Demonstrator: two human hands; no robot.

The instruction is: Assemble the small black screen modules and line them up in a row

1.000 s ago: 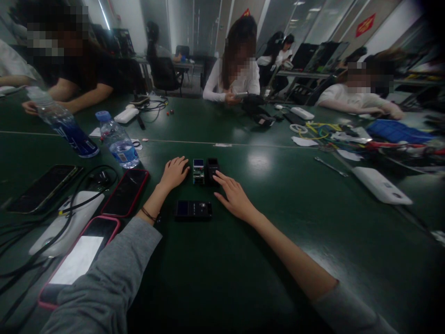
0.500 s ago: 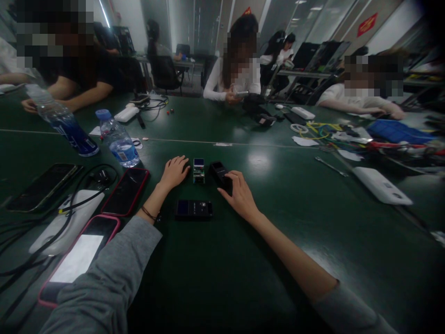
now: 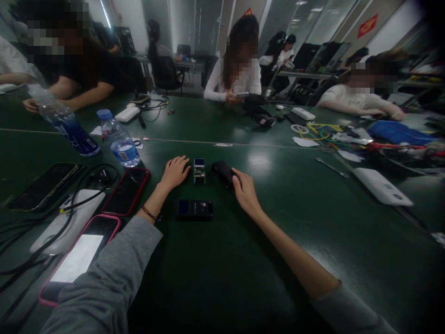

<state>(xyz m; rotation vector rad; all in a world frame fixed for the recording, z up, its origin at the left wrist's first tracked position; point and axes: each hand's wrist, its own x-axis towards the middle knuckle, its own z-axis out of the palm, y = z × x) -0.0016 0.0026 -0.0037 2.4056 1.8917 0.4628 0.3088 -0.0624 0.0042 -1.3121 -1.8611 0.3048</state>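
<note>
My right hand (image 3: pixel 245 188) grips the near end of a small black handheld device (image 3: pixel 222 172), which is tilted so that its plain dark side shows. My left hand (image 3: pixel 176 170) lies on the green table with its fingers stretched out, holding nothing. Just right of those fingertips stands a small circuit board (image 3: pixel 199 171) with a little screen at its top. Between my forearms, nearer to me, a second black device (image 3: pixel 194 208) lies flat, its dark screen and white-marked buttons facing up.
To the left are a red-edged phone (image 3: pixel 127 191), a pink-cased phone (image 3: pixel 78 260), a white power bank (image 3: pixel 69 220), cables and two bottles, one a water bottle (image 3: pixel 120 139). A wrench (image 3: pixel 331 167) and a white power bank (image 3: pixel 381 185) lie right. Several people sit across the table.
My right hand has turned the black device over onto its side, so its screen and buttons no longer show. My left hand and the circuit board have stayed in place.
</note>
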